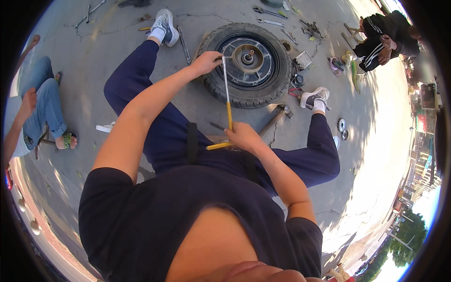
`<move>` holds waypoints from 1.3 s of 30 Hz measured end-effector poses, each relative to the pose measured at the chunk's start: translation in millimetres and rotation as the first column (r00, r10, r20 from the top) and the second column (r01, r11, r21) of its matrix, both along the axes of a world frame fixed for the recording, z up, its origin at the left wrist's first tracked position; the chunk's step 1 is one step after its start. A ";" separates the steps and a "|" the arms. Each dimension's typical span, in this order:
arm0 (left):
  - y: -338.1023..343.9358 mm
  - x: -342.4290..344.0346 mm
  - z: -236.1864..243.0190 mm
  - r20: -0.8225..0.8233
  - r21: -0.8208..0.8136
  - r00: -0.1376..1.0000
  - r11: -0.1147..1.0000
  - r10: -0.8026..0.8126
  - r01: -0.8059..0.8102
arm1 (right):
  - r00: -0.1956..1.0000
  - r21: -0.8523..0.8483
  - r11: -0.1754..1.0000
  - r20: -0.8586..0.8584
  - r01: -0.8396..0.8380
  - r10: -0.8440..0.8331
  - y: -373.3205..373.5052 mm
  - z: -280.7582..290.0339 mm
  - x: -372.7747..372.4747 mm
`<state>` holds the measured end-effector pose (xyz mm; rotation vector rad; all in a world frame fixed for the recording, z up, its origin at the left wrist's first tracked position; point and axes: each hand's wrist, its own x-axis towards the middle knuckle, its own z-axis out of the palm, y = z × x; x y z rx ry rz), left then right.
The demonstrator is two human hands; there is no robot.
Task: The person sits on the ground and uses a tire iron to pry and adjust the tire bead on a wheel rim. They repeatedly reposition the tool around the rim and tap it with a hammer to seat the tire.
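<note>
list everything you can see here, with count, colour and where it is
rubber tyre on a metal hub wheel: one, black and silver, flat on the concrete ahead
long metal lever with yellow handle: one, silver and yellow, from tyre rim to right hand
short yellow-handled tool: one, yellow, under the right hand
hammer: one, grey, below the tyre
loose wrenches: several, silver, beyond the tyre
seated bystanders: two, far right and left edge
left hand: on the tyre rim
right hand: gripping the lever
</note>
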<state>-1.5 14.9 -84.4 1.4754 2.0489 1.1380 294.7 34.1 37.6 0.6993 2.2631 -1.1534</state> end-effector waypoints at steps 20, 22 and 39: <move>77.5 -28.9 92.5 -0.079 0.068 0.996 0.997 0.040 -0.034 | 0.959 0.844 0.532 -0.199 0.062 0.204 204.7 51.8 -6.2; 101.9 -27.6 89.4 -0.020 0.061 1.000 0.998 0.014 -0.013 | 0.963 0.870 0.489 -0.186 0.068 0.197 237.8 47.5 -10.3; 199.6 -28.2 36.0 0.017 -0.028 1.000 1.000 -0.009 0.009 | 0.943 0.974 0.213 -0.138 0.075 0.303 406.3 -1.3 -62.9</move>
